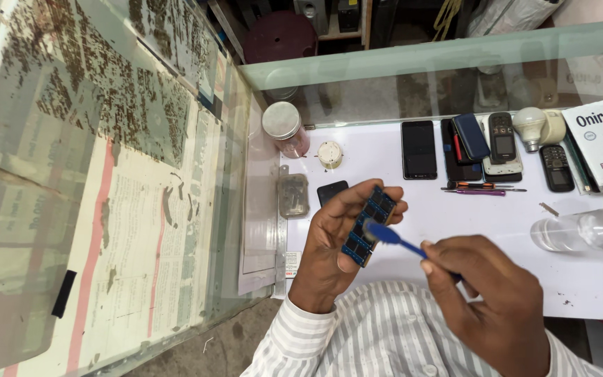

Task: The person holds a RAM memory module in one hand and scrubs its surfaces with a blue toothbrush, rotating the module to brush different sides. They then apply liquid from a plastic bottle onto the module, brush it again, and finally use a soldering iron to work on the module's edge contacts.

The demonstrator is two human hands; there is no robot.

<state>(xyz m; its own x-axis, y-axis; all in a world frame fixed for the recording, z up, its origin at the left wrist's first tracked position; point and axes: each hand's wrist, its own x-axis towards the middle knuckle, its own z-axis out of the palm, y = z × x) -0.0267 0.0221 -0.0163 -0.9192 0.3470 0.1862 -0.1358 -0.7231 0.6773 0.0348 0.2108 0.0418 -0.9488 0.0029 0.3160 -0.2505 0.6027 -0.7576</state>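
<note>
My left hand [336, 241] holds a small blue circuit board with black chips [370, 225] upright above the white table [455, 223]. Fingers and thumb pinch the board along its long edges. My right hand [486, 297] grips a blue toothbrush [393, 237], and the brush head rests against the face of the board. Both hands are close to my striped shirt at the table's near edge.
Several phones [419, 149] lie in a row at the back, with a white bulb [529, 126], a white box [601, 143] and thin screwdrivers [481, 188]. A clear plastic bottle [581, 232] lies on the right. A capped jar [284, 128] stands at left beside a glass partition.
</note>
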